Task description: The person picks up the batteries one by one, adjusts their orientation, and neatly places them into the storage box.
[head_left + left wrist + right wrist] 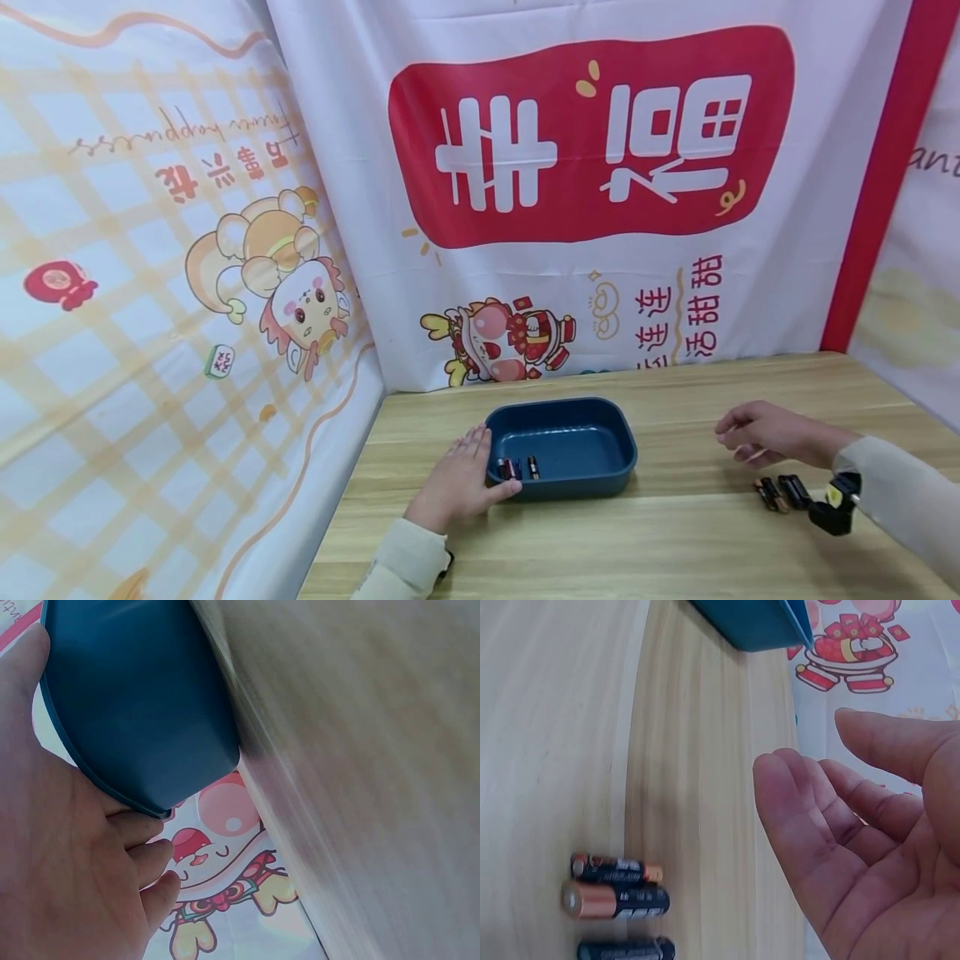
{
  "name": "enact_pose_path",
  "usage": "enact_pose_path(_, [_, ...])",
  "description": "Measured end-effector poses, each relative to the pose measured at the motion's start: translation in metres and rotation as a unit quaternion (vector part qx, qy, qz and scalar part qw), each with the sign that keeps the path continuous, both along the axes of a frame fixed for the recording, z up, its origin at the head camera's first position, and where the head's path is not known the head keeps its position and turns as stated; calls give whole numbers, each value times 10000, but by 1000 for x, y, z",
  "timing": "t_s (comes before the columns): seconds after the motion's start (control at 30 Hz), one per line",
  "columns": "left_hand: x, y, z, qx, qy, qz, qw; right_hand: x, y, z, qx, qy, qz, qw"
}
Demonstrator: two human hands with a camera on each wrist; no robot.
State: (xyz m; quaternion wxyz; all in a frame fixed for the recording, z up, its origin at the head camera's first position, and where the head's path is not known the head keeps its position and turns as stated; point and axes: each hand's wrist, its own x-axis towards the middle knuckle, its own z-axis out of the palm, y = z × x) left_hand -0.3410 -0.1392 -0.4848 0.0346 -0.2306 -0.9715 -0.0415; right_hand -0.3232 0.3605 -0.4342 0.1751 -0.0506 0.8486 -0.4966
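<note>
A dark blue rectangular box (632, 458) with rounded corners stands on the wooden table. Several small batteries (533, 468) lie inside it, by its near left corner. My left hand (459, 483) rests against that corner, its fingers along the left side and the thumb at the front rim; in the left wrist view the fingertips lie right at the rim of the box (135, 697). My right hand (765, 435) is to the right of the box, above the table, with loosely bent fingers and nothing between them. Near its wrist lie loose black-and-copper batteries (619, 900), side by side.
The wooden table (600, 550) meets a printed cloth backdrop (330, 250) at its left and back edges. A red strip (870, 192) runs down the backdrop at the right. A small black device (834, 504) is worn on the right wrist.
</note>
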Motion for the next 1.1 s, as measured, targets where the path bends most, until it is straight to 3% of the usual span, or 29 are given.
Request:
enact_pose_path(0.47, [-1, -1, -1, -24, 37, -16, 10000, 10, 34, -7, -110, -16, -62, 9999])
enact_pose_path(0.7, [0, 0, 1, -54, -11, -45, 10000, 16, 45, -4, 163, -158, -278, 9994])
enact_pose_path(0.9, [-1, 0, 0, -14, -44, -41, 10000, 19, 62, -6, 30, -161, -53, 9999])
enact_pose_path(1.1, [-2, 1, 0, -18, -35, -38, 10000, 16, 77, -9, 168, -290, -292, 9990])
